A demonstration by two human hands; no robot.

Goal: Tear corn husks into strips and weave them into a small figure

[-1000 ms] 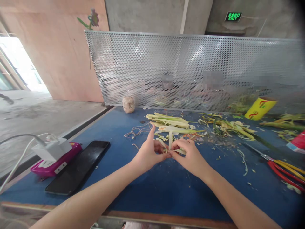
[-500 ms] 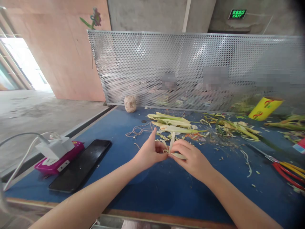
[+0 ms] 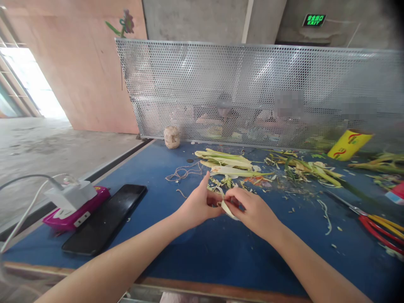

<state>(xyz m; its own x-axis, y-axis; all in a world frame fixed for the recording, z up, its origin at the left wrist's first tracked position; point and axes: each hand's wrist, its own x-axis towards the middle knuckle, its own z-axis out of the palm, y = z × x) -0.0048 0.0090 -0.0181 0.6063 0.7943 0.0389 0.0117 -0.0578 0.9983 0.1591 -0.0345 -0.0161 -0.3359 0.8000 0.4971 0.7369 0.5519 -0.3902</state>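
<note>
Between both hands is a pale strip of corn husk, bent into a curve, its lower part hanging below the fingers. My left hand pinches one side of it, thumb pointing up and fingers curled. The fingers of my right hand are closed on the other side, fingertips nearly meeting the left ones. Just beyond the hands lie small husk scraps and a pile of long pale-green corn husks. A tangle of thin brown string lies left of that pile.
At left are a black phone and a magenta power strip with a white charger. Red-handled scissors lie at right, near a tilted yellow tube. A perforated metal screen closes the table's back; people are dimly visible behind it.
The husk strip end that stood upright between my hands is now folded down toward me. My right fingers have shifted slightly over it, while the left hand stays nearly in place.
</note>
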